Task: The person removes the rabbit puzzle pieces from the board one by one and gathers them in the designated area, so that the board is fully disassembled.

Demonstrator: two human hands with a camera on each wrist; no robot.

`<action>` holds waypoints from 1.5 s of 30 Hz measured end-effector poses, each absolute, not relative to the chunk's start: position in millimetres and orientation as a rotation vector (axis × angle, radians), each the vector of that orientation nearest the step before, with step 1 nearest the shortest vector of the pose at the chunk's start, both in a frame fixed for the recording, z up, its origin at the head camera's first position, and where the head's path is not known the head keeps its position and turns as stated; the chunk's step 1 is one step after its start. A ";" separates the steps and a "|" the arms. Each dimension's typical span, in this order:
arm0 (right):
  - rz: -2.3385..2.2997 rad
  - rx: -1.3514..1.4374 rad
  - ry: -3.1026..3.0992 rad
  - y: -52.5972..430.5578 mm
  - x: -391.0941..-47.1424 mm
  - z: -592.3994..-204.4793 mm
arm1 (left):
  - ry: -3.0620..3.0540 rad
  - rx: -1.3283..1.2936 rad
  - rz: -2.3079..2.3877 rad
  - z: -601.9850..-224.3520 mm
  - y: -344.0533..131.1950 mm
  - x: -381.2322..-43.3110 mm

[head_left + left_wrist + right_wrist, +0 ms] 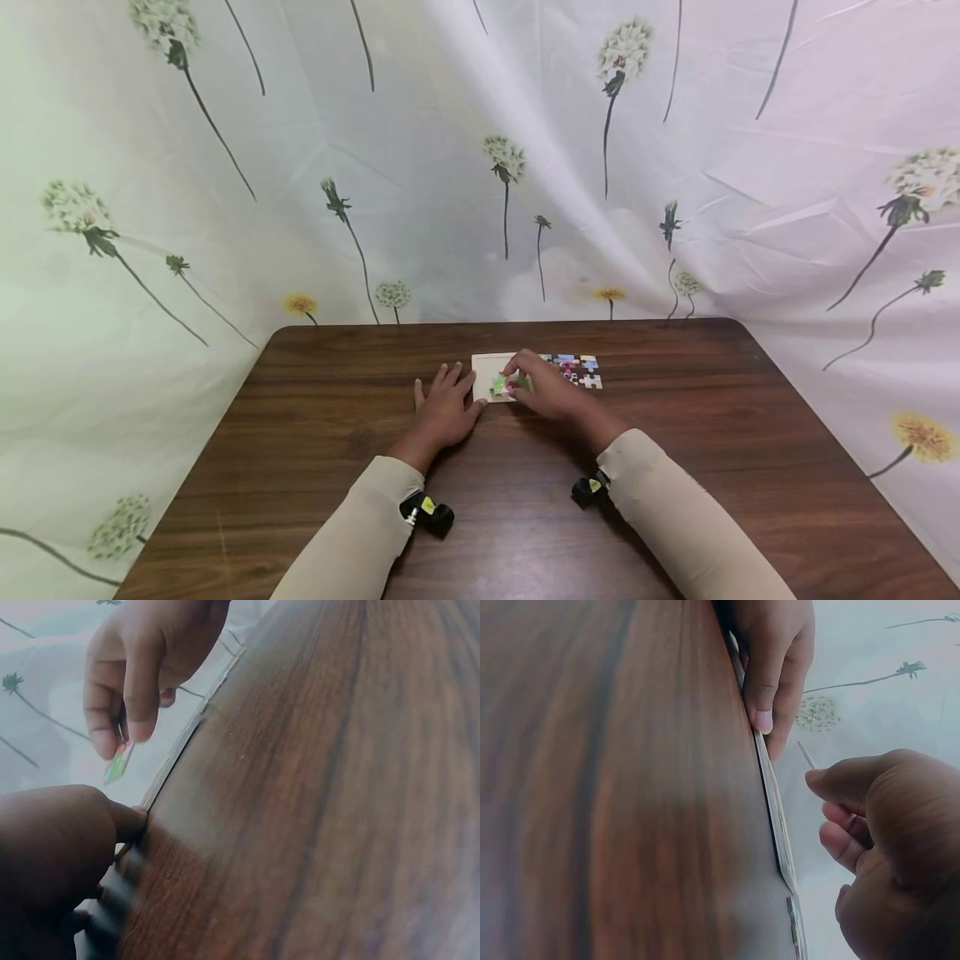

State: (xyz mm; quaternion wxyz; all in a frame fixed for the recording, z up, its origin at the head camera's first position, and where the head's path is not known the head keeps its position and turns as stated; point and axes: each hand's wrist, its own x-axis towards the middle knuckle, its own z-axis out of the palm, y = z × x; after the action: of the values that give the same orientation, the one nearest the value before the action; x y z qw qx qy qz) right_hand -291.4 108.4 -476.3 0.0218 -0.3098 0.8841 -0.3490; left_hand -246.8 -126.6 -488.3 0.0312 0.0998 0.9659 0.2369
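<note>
A pale puzzle board (483, 367) lies flat near the table's far side. My right hand (550, 389) pinches a green and pink puzzle piece (498, 384) between thumb and fingers over the board. In the right wrist view the piece (806, 754) shows edge-on, apart from the board. My left hand (447, 410) rests at the board's left edge with fingers spread, its thumb touching the near corner. Several puzzle pieces (590, 372), joined or lying close together, sit right of the board, partly hidden behind my right hand.
The brown wooden table (337, 483) reaches back to a white curtain (435, 208) printed with dandelions. A small black camera (435, 512) is strapped on the left sleeve, another camera (588, 490) on the right sleeve.
</note>
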 end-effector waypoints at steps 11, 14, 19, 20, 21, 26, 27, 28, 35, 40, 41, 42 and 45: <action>-1.145 -0.929 2.815 134.5 -285.2 -482.4 | 2.985 0.298 0.750 -490.3 -126.3 -245.3; -1.144 -0.896 2.826 142.8 -283.5 -481.7 | 2.993 0.300 0.748 -490.4 -125.9 -245.6; -1.186 -0.875 2.828 154.9 -279.0 -480.8 | 2.999 0.302 0.730 -489.5 -125.6 -246.0; -1.192 -0.877 2.827 156.7 -278.5 -481.2 | 2.997 0.301 0.726 -489.3 -125.7 -245.9; -1.193 -0.881 2.829 158.3 -278.2 -481.9 | 2.994 0.298 0.725 -489.0 -125.8 -245.9; -1.197 -0.917 2.852 165.4 -277.4 -485.2 | 2.986 0.292 0.719 -489.1 -126.3 -245.9; -1.204 -0.921 2.852 166.7 -277.3 -485.5 | 2.985 0.293 0.719 -489.1 -126.2 -246.0; -1.208 -0.927 2.854 167.9 -276.9 -485.4 | 2.987 0.296 0.721 -489.1 -126.1 -246.0; -1.242 -0.904 2.818 175.9 -275.8 -486.6 | 2.989 0.304 0.739 -489.5 -125.6 -246.6; -1.247 -0.852 2.799 179.7 -276.4 -489.2 | 2.989 0.292 0.738 -489.0 -125.3 -247.0; -1.241 -0.841 2.799 180.1 -276.3 -489.2 | 2.990 0.292 0.736 -489.0 -125.2 -247.2; -1.230 -0.833 2.803 180.6 -276.4 -489.4 | 2.990 0.292 0.735 -488.9 -125.1 -247.1; -1.222 -0.799 2.797 181.6 -276.0 -489.4 | 2.989 0.293 0.734 -488.1 -125.0 -246.5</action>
State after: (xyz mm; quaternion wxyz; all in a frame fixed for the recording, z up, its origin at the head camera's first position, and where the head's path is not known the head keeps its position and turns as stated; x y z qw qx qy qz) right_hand -276.0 181.6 -489.4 -0.0065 -0.2531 0.8865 -0.3873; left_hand -246.5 -125.0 -488.1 0.0247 0.0948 0.9665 0.2373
